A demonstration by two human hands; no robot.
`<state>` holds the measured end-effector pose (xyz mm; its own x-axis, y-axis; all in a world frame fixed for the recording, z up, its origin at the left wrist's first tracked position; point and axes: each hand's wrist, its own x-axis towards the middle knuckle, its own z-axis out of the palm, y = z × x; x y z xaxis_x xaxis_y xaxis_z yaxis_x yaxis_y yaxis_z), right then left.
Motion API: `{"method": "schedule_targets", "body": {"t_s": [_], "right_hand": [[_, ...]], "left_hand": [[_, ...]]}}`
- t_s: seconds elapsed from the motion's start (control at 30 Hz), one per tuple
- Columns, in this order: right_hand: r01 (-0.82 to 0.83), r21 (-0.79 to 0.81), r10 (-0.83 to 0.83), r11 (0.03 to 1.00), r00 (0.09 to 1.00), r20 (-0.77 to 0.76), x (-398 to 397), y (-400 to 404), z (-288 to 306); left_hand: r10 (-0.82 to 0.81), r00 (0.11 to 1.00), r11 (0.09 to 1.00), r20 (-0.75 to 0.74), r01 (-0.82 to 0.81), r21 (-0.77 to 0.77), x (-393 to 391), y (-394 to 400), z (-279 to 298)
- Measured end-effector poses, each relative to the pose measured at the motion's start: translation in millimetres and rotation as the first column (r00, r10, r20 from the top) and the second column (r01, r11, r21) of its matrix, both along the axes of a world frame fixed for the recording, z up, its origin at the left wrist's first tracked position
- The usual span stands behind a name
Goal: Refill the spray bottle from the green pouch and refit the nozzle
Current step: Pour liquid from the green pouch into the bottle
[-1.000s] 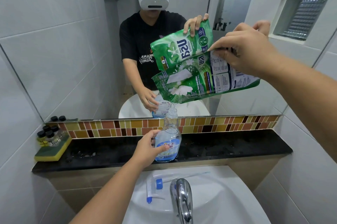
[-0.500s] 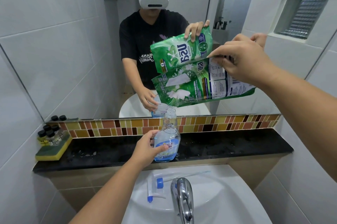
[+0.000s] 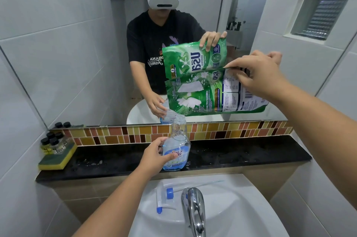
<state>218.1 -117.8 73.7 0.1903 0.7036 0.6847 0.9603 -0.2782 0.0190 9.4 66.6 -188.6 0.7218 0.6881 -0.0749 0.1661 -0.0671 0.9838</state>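
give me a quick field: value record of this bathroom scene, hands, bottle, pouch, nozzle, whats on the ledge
left hand: grips the spray bottle, upright on the black ledge
right hand: holds the green pouch tilted, low corner just above the bottle's open neck
bottle: nozzle off, mostly clear, blue label
liquid stream: cannot tell
nozzle: lies in the white sink, left of the chrome tap
ledge, left end: small black-capped bottles on a yellow-green sponge

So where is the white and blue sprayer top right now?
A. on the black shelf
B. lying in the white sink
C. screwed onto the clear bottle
B: the white and blue sprayer top lies in the white sink beside the chrome tap, and the clear plastic bottle has an open neck.
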Motion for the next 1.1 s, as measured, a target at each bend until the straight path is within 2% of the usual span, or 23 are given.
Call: {"method": "schedule_targets", "body": {"t_s": [0.6, 0.87, 1.1], "right_hand": [[0.085, 0.092, -0.055, 0.992, 0.956, -0.286, 11.3, -13.3, -41.8], [0.157, 0.093, -0.098, 0.983, 0.885, -0.455, 18.2, -20.0, -62.5], [0.228, 0.148, -0.083, 0.962, 0.765, -0.639, 17.7, -22.6, -74.6]], "left_hand": [[0.015, 1.000, 1.000, -0.009, -0.015, 0.000, -3.5, -2.3, 3.8], [0.009, 1.000, 1.000, -0.012, -0.009, 0.015, -7.7, -1.6, 3.8], [0.003, 1.000, 1.000, -0.011, -0.003, 0.020, -8.7, -2.5, 4.9]]}}
